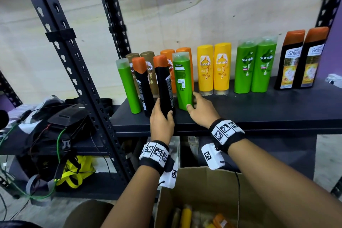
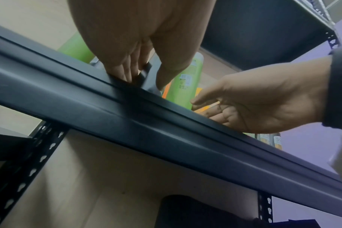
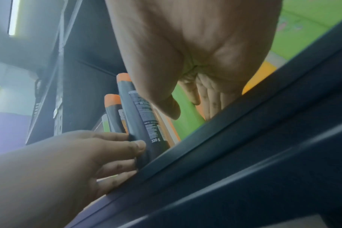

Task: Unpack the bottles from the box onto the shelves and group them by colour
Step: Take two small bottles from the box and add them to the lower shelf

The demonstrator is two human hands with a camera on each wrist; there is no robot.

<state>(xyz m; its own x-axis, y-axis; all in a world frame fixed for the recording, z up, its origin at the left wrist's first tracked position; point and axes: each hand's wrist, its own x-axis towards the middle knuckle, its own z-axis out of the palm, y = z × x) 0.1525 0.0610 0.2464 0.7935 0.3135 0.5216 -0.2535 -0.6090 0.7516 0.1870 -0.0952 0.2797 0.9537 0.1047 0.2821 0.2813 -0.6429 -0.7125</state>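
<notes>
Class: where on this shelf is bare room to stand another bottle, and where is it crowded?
Bare: the shelf front strip before the yellow bottles and green pair. Crowded: the left cluster, where the left hand grips a black bottle.

shelf (image 1: 259, 114): matt black metal | bottles (image 1: 222, 68): glossy plastic | box (image 1: 203, 187): plain cardboard
</notes>
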